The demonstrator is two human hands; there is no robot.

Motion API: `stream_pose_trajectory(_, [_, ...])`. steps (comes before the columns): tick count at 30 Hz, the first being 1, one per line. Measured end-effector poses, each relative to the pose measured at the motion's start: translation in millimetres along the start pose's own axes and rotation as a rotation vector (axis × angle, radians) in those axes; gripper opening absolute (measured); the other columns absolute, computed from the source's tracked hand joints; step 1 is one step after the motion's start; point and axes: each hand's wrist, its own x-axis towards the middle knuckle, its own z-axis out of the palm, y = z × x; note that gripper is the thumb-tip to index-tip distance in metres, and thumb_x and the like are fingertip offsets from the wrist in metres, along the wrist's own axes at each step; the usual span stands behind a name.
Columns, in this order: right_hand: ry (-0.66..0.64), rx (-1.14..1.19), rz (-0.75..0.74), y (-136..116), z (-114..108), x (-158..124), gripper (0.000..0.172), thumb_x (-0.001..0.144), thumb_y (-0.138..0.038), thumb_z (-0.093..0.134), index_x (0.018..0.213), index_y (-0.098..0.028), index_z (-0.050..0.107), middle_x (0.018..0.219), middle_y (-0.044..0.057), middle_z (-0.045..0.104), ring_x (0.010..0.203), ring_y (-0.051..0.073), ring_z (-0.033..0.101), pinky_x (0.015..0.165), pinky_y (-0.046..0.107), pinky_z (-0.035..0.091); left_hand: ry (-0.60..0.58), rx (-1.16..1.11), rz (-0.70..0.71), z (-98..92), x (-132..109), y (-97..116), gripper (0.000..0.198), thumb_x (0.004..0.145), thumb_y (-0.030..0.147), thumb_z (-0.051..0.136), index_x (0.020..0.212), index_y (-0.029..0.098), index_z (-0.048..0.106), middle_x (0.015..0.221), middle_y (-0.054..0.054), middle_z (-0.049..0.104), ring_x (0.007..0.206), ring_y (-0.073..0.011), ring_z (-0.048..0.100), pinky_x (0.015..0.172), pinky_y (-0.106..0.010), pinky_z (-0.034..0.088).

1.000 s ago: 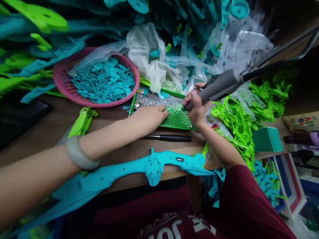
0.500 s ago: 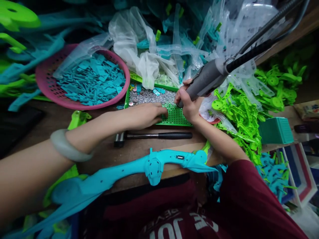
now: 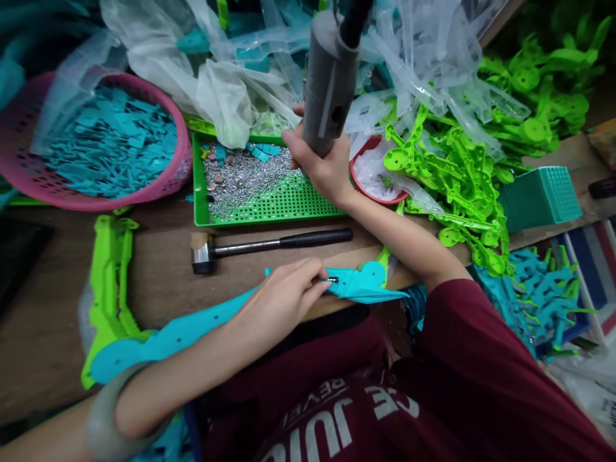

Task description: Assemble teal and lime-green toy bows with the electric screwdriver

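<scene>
Our left hand (image 3: 282, 295) has its thumb and fingertips drawn nearly together over the blue plastic part (image 3: 212, 321), just beside a small metal piece (image 3: 333, 280); we cannot tell whether they pinch it. Our right hand (image 3: 327, 170), farther off and to the right of that grip, is wrapped around a grey power tool (image 3: 330, 83), held steeply. Under our left hand, the blue part runs along the near edge of the table (image 3: 163, 256), showing on both sides of the fingers. Beyond them we have a narrow strip of bare wood before the hammer (image 3: 250, 246), and wider room left of the hand, up to a bent lime-green part (image 3: 110, 276). The hammer's shank is smooth metal, its handle black. Past it, left of our right hand, the perforated green tray (image 3: 308, 200) bears shiny metal bits (image 3: 240, 176); farther left sits a round pink basket (image 3: 183, 138) of thin blue pieces. Just right of that hand stands a red bowl (image 3: 359, 183), beside tangled lime-green parts (image 3: 462, 173).
</scene>
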Motion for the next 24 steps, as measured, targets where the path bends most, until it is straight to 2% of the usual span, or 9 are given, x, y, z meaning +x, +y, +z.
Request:
stream_pose_trajectory(2, [-0.021,0.056,-0.017,2,2,-1,0.048,0.085,-0.063,0.064,0.11,-0.024,0.05,0.072,-0.007,0.058,0.065,0.011,0.061,0.069,0.027,0.054,-0.015,0.025,-0.049,-6.3,1,1,0.021,0.088,0.037,0.054,0.076,0.021,0.06,0.066,0.0,0.067,0.061,-0.015,0.061,0.058,-0.025,0.044])
stream_pose_trajectory(6, [-0.078,0.066,-0.055,2,4,-2,0.047,0.091,-0.06,0.058,0.118,-0.023,0.047,0.082,-0.004,0.061,0.075,0.013,0.064,0.074,0.028,0.055,-0.086,-0.177,-0.359,-6.6,0,6,0.024,0.087,0.043,0.053,0.081,0.021,0.06,0.049,0.005,0.059,0.042,-0.0126,0.053,0.044,-0.022,0.037])
stream_pose_trajectory(8, [-0.122,0.024,-0.093,1,3,-1,0.045,0.093,-0.059,0.055,0.12,-0.023,0.046,0.085,-0.002,0.062,0.077,0.014,0.065,0.075,0.029,0.056,-0.082,-0.247,-0.449,-1.1,1,9,0.022,0.085,0.042,0.054,0.079,0.021,0.058,0.047,0.005,0.059,0.039,-0.0125,0.052,0.04,-0.021,0.036])
stream_pose_trajectory(12, [-0.149,-0.016,-0.139,1,2,-1,0.044,0.095,-0.057,0.051,0.121,-0.022,0.046,0.089,-0.002,0.062,0.076,0.013,0.065,0.075,0.029,0.057,-0.005,-0.286,-0.436,8.4,0,12,0.019,0.082,0.039,0.056,0.076,0.021,0.056,0.048,0.003,0.064,0.042,-0.0134,0.058,0.044,-0.021,0.043])
stream_pose_trajectory(16, [-0.141,-0.014,-0.14,2,4,0,0.043,0.095,-0.057,0.049,0.119,-0.021,0.047,0.092,-0.003,0.062,0.078,0.01,0.065,0.078,0.028,0.056,-0.002,-0.353,-0.446,11.2,-2,9,0.02,0.084,0.039,0.057,0.077,0.021,0.057,0.05,0.002,0.065,0.043,-0.0143,0.06,0.046,-0.022,0.046])
stream_pose_trajectory(19, [-0.175,-0.045,-0.169,4,6,0,0.043,0.096,-0.057,0.045,0.12,-0.022,0.047,0.092,-0.003,0.062,0.078,0.009,0.065,0.077,0.026,0.056,-0.003,-0.225,-0.347,10.9,0,3,0.019,0.09,0.036,0.055,0.08,0.021,0.059,0.052,0.003,0.065,0.047,-0.0145,0.061,0.05,-0.023,0.046])
stream_pose_trajectory(21, [-0.144,-0.048,-0.179,5,7,0,0.043,0.096,-0.057,0.047,0.12,-0.022,0.046,0.091,-0.003,0.062,0.076,0.01,0.065,0.076,0.027,0.056,0.026,0.025,-0.163,11.7,-1,-1,0.018,0.092,0.031,0.056,0.08,0.02,0.062,0.06,0.001,0.067,0.057,-0.0147,0.064,0.055,-0.023,0.044])
stream_pose_trajectory(24, [-0.051,-0.017,-0.158,6,7,-1,0.045,0.094,-0.057,0.054,0.121,-0.022,0.046,0.086,-0.003,0.061,0.074,0.012,0.065,0.074,0.028,0.057,0.141,0.517,0.147,18.0,-8,-9,0.025,0.098,0.027,0.053,0.078,0.019,0.064,0.073,-0.002,0.067,0.061,-0.0141,0.062,0.052,-0.025,0.036])
